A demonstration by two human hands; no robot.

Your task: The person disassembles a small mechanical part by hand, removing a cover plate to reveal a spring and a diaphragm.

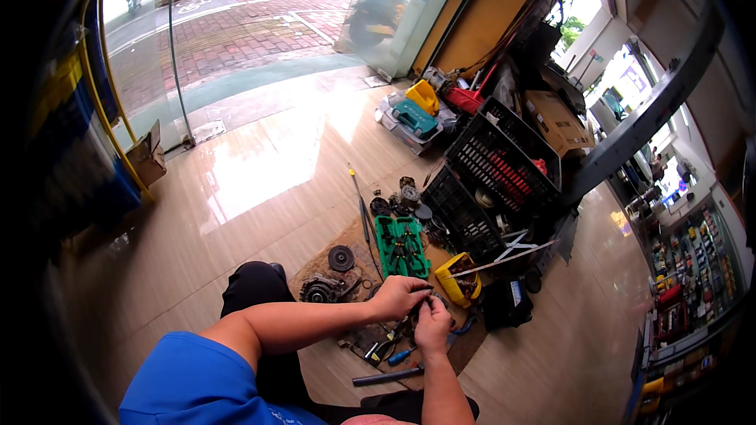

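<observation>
My left hand (398,297) and my right hand (432,326) meet over a brown cardboard sheet (358,238) on the floor. The fingers of both are closed in a pinch around a small dark part, mostly covered by the fingertips; its kind cannot be made out. Just beyond the hands lies an open green tool case (402,245) with dark tools in it. A greasy metal housing (320,290) and a dark round disc (341,258) rest left of my hands. Nearer to me are a blue-handled tool (400,357) and a dark bar (388,376).
A yellow container (459,278) of small items stands right of my hands, beside a black box (506,304). Black plastic crates (465,208) rise behind. Farther off are a teal case (416,118) and a cardboard box (557,121). A glass door (402,12) borders the entrance.
</observation>
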